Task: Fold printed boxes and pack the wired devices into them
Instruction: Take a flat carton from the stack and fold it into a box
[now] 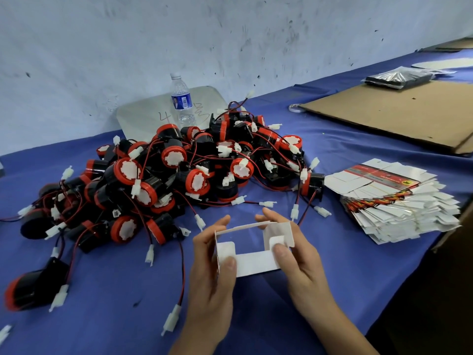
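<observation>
A small white cardboard box (252, 262) hangs above the blue cloth in front of me, opened into a tube with its end flaps facing me. My left hand (212, 275) grips its left side, thumb on the left flap. My right hand (297, 257) grips the right side, thumb pressing the right flap, fingers curled over the top edge. A big heap of black and red wired devices (179, 170) with white connectors lies behind the box. A fanned stack of flat printed boxes (399, 201) sits to the right.
A water bottle (182, 101) stands behind the heap by the wall. A brown cardboard sheet (399, 114) and a dark plastic packet (399, 78) lie at the back right. One device (33, 288) lies apart at the near left. The table edge drops off at right.
</observation>
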The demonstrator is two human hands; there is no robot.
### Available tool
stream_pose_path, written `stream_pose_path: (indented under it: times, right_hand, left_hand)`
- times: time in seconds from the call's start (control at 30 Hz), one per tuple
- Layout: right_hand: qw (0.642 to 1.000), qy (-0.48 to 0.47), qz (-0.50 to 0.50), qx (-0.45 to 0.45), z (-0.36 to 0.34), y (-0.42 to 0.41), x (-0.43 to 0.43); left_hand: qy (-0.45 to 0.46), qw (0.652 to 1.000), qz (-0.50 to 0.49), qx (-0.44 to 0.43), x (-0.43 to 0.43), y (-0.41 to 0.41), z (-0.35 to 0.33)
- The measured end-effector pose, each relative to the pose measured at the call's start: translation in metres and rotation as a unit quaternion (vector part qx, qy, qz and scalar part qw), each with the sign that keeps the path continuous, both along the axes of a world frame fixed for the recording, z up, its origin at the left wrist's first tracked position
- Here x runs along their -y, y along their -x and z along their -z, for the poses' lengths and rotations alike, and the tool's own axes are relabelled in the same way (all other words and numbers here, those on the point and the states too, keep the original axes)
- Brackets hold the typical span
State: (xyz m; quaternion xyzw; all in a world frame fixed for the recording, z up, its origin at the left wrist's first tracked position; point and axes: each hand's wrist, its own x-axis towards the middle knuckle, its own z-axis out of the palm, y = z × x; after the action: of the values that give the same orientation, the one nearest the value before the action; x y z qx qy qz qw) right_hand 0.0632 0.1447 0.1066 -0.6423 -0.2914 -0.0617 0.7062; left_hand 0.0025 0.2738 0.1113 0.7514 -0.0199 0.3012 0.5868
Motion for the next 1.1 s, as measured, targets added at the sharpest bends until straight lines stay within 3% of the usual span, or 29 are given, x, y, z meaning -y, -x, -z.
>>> stream_pose_path:
  times: [0.17, 0.23, 0.33, 0.43, 0.5, 0.67, 0.87, 1.1]
  right_hand:
    - [0.999, -0.028, 0.034, 0.032, 0.003, 0.005, -0.002]
    - [0.992, 0.010, 0.067, 0.105, 0.004, 0.006, -0.001]
    - [0.961, 0.083, 0.100, 0.243, 0.003, 0.003, 0.000]
    - [0.924, 0.148, 0.133, 0.327, 0.003, 0.001, 0.000]
    - [0.927, 0.155, 0.126, 0.317, 0.004, 0.003, 0.000]
    - [0.974, 0.101, 0.108, 0.174, 0.003, 0.003, 0.002]
    - [0.985, 0.060, 0.097, 0.125, 0.002, 0.004, 0.002]
    - [0.965, 0.056, 0.078, 0.246, 0.000, 0.005, 0.006]
  left_hand:
    - [-0.024, 1.000, -0.011, 0.003, 0.001, -0.001, 0.004]
    - [-0.013, 1.000, -0.020, -0.009, 0.001, 0.000, 0.003]
    - [0.049, 0.999, -0.011, -0.005, 0.002, 0.002, 0.002]
    - [0.158, 0.987, -0.009, -0.035, -0.002, 0.002, 0.004]
    - [0.166, 0.984, -0.033, -0.057, -0.007, 0.002, 0.004]
    - [-0.035, 0.999, -0.026, -0.003, -0.006, 0.000, -0.007]
    - [-0.081, 0.996, -0.019, 0.032, -0.009, -0.001, -0.002]
    - [-0.106, 0.993, -0.025, 0.054, -0.009, 0.000, -0.001]
